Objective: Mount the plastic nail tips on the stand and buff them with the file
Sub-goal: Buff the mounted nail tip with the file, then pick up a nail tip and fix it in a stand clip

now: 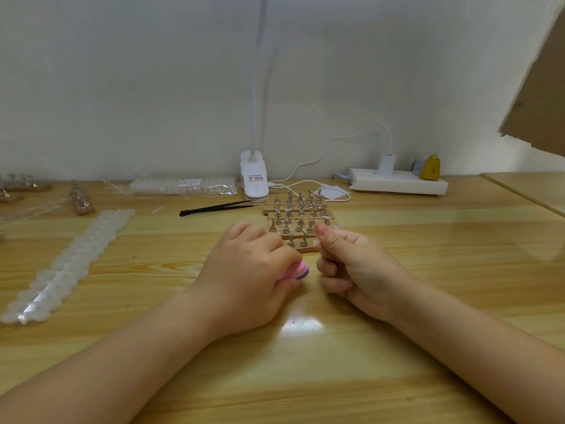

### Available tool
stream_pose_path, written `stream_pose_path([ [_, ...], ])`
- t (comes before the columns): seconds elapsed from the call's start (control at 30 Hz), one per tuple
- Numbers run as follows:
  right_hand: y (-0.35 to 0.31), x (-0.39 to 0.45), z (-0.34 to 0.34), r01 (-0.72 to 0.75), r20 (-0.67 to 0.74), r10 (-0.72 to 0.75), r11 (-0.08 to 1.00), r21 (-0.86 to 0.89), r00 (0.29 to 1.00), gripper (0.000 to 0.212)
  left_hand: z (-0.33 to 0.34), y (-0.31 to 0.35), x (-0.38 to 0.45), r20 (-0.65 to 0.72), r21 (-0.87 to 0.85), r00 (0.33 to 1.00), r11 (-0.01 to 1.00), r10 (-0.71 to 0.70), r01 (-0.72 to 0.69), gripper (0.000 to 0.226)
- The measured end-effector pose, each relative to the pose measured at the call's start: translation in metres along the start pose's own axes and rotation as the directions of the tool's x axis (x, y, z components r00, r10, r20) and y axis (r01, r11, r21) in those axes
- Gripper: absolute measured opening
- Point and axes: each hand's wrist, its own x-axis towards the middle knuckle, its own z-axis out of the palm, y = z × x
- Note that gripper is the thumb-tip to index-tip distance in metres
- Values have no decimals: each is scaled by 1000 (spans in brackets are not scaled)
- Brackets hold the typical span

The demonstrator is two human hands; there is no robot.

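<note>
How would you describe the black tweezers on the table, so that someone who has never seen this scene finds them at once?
Start at the white clip lamp standing against the wall at the back of the wooden table. Just in front of its base, left of the wooden stands with metal pegs, lie the black tweezers. They are the only thin, dark thing there; the nail tip strips nearby are pale and translucent.

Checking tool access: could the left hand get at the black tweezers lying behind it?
Probably yes: the table between the left hand and the black tweezers looks bare, but the hand holds a pink and purple file.
</note>
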Motion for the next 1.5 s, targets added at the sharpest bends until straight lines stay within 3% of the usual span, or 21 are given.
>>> stream_pose_path([
  [0.07,1,0,0,0,3,1,999,-37,1000,27,0,0,0,28,-119,995,988,-94,97,42],
  [0.13,2,0,1,9,15,-7,993,-119,1000,29,0,0,2,-32,-290,982,942,-186,169,50],
  [0.27,4,-1,2,41,47,-32,978,-203,998,33,-1,4,3,-136,-486,968,866,-209,118,30],
  [0.4,5,-1,2,55,25,-50,976,-210,998,37,1,9,3,-86,-655,941,731,-326,193,17],
  [0.5,8,0,2,72,-7,-75,973,-218,997,37,3,10,3,-29,-696,930,675,-365,243,17],
  [0.67,10,-1,3,88,-24,-96,972,-216,995,37,4,14,2,-11,-695,924,667,-383,268,16],
  [0.8,6,-3,4,95,-128,-151,926,-366,980,50,6,8,1,-31,-611,892,715,-450,339,14],
  [0.83,4,-3,1,148,-147,-251,855,-497,957,51,7,4,1,-52,-536,884,760,-464,367,14],
  [0.87,1,-3,-4,209,-118,-394,691,-692,911,49,7,0,2,-74,-447,879,804,-470,392,15],
  [0.93,-5,-4,-16,175,89,-599,86,-981,796,35,8,-8,2,-86,-345,853,819,-514,459,18],
  [0.97,-7,-5,-20,108,166,-618,-130,-986,768,26,8,-12,2,-74,-331,834,802,-547,497,19],
  [1.0,-8,-5,-23,42,161,-611,-204,-978,775,21,9,-14,2,-52,-316,819,787,-571,529,20],
  [1.1,-5,-2,-26,-48,27,-572,-116,-992,820,26,11,-15,2,40,-281,806,768,-590,576,21],
  [1.27,3,0,-25,52,23,-500,44,-998,866,27,14,-15,2,129,-235,831,798,-541,555,18],
  [1.5,1,2,-27,72,32,-492,62,-996,870,26,15,-17,0,88,-281,835,790,-544,545,13],
])
